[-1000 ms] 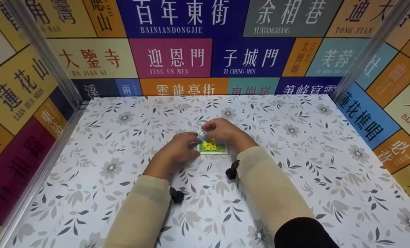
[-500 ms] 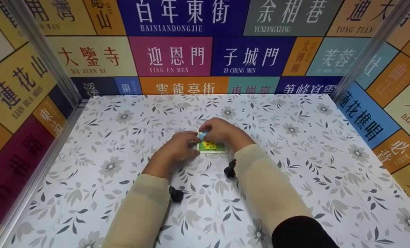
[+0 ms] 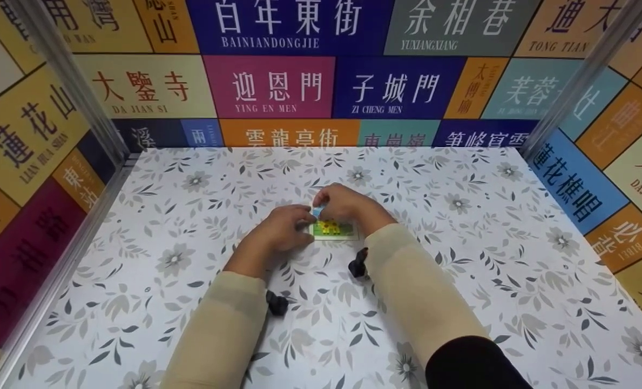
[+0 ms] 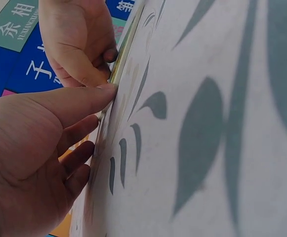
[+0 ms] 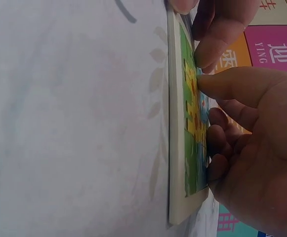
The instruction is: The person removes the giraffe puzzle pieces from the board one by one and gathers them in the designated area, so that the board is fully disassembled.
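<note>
A small, thin picture puzzle (image 3: pixel 336 231) with a pale rim lies flat on the table; yellow giraffe-like figures stand on green in it. My left hand (image 3: pixel 284 229) grips its left edge, thumb at the near corner and fingers toward the far one. Over the far left part, my right hand (image 3: pixel 347 204) pinches a small light-blue puzzle piece (image 3: pixel 319 210) between thumb and fingers. In the right wrist view, the right thumb (image 5: pixel 227 85) lies at the picture's surface and the other fingers curl along its far side. Both hands hide much of the blue upper part.
The table (image 3: pixel 191 302) has a white cloth with grey flowers and leaves. Panels with coloured Chinese place-name signs (image 3: pixel 267 86) enclose its back and sides. Small black camera mounts (image 3: pixel 277 303) sit at both sleeves.
Both hands stay almost in place at the puzzle. The right fingers shift slightly, with the light-blue piece showing a little higher between them.
</note>
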A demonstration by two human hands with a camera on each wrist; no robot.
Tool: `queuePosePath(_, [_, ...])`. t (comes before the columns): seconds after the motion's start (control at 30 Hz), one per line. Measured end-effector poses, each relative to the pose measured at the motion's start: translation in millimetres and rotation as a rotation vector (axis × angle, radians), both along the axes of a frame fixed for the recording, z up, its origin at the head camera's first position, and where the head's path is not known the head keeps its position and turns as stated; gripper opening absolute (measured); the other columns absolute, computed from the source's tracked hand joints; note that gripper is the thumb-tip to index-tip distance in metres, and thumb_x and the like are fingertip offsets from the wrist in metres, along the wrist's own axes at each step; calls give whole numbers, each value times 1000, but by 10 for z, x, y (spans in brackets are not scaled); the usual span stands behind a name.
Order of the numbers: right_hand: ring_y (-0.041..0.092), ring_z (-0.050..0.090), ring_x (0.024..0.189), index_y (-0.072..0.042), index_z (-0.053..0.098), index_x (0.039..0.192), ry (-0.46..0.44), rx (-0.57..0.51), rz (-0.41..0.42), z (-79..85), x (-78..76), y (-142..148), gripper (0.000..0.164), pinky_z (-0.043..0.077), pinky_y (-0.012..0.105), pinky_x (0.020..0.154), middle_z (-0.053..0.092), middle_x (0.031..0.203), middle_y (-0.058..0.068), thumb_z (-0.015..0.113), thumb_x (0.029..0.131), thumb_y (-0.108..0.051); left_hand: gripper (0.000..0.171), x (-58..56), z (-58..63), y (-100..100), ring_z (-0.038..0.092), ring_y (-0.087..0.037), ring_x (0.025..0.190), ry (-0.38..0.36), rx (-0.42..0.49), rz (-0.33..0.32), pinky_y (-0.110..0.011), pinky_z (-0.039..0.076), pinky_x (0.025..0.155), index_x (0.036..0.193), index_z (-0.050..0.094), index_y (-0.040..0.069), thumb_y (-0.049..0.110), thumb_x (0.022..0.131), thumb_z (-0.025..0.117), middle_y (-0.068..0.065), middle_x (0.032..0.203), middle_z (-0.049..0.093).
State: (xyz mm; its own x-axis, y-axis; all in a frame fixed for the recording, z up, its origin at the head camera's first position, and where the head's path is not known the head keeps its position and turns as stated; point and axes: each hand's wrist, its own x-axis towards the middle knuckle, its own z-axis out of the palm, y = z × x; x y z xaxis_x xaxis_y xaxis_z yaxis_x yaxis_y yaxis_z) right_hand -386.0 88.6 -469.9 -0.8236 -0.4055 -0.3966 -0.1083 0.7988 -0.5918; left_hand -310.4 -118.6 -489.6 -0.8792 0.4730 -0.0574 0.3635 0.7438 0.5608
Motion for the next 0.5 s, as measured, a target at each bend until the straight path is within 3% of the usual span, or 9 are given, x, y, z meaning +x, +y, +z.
queuePosePath(0.23, [24,59,127,-17,68,131,49,-1,9,-3,-10,5,38,48,45,119,66,137,5,76,94,-17,43,-12,12,1,45,-38,154,-19,-1,20,-50,33,132,135,72,12,24,95,77,-11,164,53])
queuePosePath(0.37, [25,58,112,-18,65,124,82,-52,17,-48,-3,21,35,53,41,102,64,125,6,76,91,-13,43,-2,9,4,44,-37,155,-20,-6,9,-51,32,133,137,71,11,24,96,76,-11,164,52])
queuePosePath(0.5, [23,58,102,-19,68,120,84,-126,-29,-92,5,51,30,52,37,88,63,115,7,75,92,-10,44,14,9,13,42,-36,157,-33,-5,11,-51,30,134,139,70,12,24,97,76,-10,165,52])
